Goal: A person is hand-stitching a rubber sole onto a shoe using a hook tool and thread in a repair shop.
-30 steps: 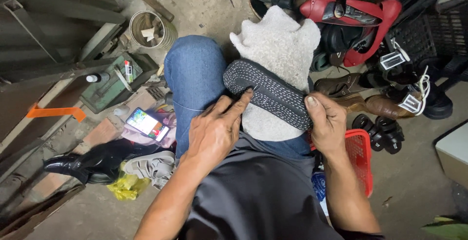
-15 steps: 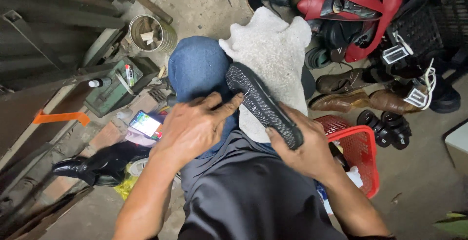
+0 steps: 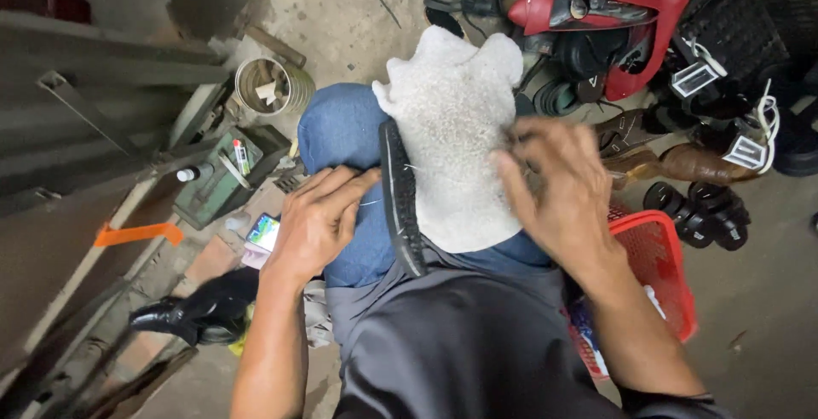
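Left hand (image 3: 317, 219) grips the black sole (image 3: 400, 198), fingertips pressed on its edge. Sole stands on edge across the lap, between the blue knee (image 3: 336, 134) and the white cloth (image 3: 456, 129). Right hand (image 3: 558, 185) is blurred, fingers spread loose over the cloth's right side, holding nothing that I can see; contact with the cloth unclear. Cloth drapes over the knee. Red basket (image 3: 660, 266) just right of the thigh. Shoe pile (image 3: 673, 70) top right, tin can (image 3: 273, 85) and green box (image 3: 217, 185) on the floor to the left, black shoe (image 3: 200, 310) lower left
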